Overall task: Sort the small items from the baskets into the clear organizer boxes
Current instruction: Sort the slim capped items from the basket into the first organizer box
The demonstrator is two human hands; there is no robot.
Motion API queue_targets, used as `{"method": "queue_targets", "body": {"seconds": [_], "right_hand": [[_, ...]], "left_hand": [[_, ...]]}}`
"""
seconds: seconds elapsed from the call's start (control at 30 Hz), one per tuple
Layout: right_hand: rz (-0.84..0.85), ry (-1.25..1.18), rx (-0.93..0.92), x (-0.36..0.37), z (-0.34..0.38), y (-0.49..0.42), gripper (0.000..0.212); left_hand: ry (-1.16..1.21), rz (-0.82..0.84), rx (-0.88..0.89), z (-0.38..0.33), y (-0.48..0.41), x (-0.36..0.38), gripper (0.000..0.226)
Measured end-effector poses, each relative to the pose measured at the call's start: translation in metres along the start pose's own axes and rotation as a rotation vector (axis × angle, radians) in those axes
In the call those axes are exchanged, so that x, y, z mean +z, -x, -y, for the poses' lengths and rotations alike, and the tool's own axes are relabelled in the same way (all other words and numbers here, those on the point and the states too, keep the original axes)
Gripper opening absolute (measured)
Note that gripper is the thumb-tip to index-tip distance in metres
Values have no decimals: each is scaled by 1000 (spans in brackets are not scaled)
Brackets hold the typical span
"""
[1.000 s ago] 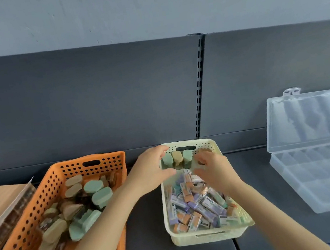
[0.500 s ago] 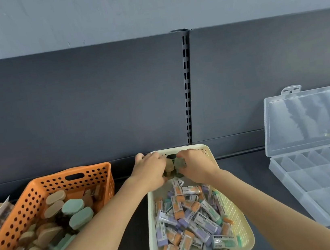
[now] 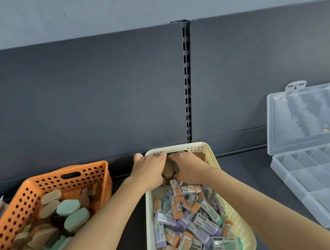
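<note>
Right at the far end of the cream basket (image 3: 148, 222), two oval pieces (image 3: 168, 171), one tan and one dark green, show in the gap between the hands. The left hand (image 3: 149, 172) and right hand (image 3: 188, 167) meet over them with fingers curled around the cluster, so any further pieces underneath are hidden. The nearer part of that basket holds a heap of paper-sleeved erasers (image 3: 194, 222) in orange, purple and green, too jumbled to count.

One orange basket (image 3: 22, 201) stands just to the left, loaded with larger tan and mint ovals, which makes two baskets. One clear organizer box (image 3: 324, 178) lies well apart to the right on the dark shelf (image 3: 248, 168), with its lid (image 3: 311, 117) standing open against the back panel.

A second ago the hands were apart and three pieces stood in a row between them. Half a second ago they had already closed in, and the clasp looks much the same now.
</note>
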State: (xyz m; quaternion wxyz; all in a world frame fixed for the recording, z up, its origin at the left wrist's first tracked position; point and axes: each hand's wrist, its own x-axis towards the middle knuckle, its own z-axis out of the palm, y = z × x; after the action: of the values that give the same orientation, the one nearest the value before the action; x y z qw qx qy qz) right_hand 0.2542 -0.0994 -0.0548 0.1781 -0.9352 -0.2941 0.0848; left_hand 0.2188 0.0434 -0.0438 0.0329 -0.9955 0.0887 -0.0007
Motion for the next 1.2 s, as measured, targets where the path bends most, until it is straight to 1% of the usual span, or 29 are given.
{"method": "queue_targets", "body": {"seconds": [0.1,0.2,0.3,0.43,0.5,0.57,0.63,0.8,0.97,1.13,1.2], "right_hand": [[-14,-12,14,-1,0,1,25],[-48,-57,14,-4,1,6,28],[-94,-129,18,-11,4,14,34],[-200,-166,-18,-26,13,27,27],[-246,-137,-51,-38,23,33,27],[-265,-146,-82,-50,36,39,26],[-270,-164,-108,-57,51,43,26],[-270,-205,-206,-54,101,46,35],[-234,-234,-340,-36,160,38,31],[-198,-281,-448,-10,216,25,39],[-175,-271,-482,-2,234,22,37]], "left_hand": [[32,32,-14,-1,-1,-4,30],[98,48,-2,0,-2,-10,28],[188,3,-34,2,1,-16,33],[269,-115,8,8,11,-28,39],[384,-150,25,12,20,-39,42],[464,-181,31,17,32,-51,42],[481,-214,23,24,46,-62,41],[501,-285,-47,55,99,-78,45],[492,-318,-175,93,155,-86,49],[505,-315,-297,135,207,-82,54],[524,-319,-329,149,223,-79,57]]}}
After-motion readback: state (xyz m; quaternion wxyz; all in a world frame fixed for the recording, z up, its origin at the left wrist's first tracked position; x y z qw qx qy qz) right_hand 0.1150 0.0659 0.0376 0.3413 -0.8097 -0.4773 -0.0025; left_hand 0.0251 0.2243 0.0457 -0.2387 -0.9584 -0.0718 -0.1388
